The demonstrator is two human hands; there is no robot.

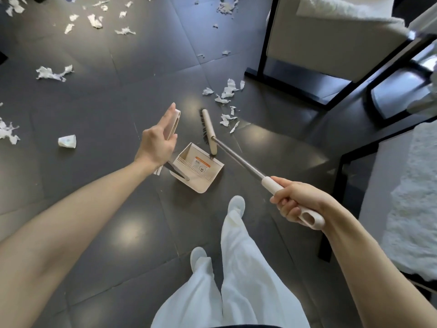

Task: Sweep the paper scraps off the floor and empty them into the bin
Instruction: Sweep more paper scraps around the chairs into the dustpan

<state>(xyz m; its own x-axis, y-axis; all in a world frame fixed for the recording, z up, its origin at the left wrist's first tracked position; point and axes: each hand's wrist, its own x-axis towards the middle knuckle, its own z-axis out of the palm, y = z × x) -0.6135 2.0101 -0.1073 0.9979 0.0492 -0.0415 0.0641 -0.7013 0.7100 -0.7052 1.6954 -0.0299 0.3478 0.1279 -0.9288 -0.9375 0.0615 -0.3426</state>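
The right hand [296, 204] wraps the broom [238, 159] grip; the left hand [157, 138] lies straight-fingered along the dustpan [198, 169] handle. Paper scraps [227, 93], beyond both hands, look featherlight and likely to scatter: sweep gently.

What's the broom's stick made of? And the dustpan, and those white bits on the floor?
The broom has a pole that looks like metal: silver-grey, thin and slightly shiny. The dustpan seems to be matte cream plastic, with moulded slots and a sticker inside. The white bits look like paper or tissue: torn, crumpled and ragged at the edges.
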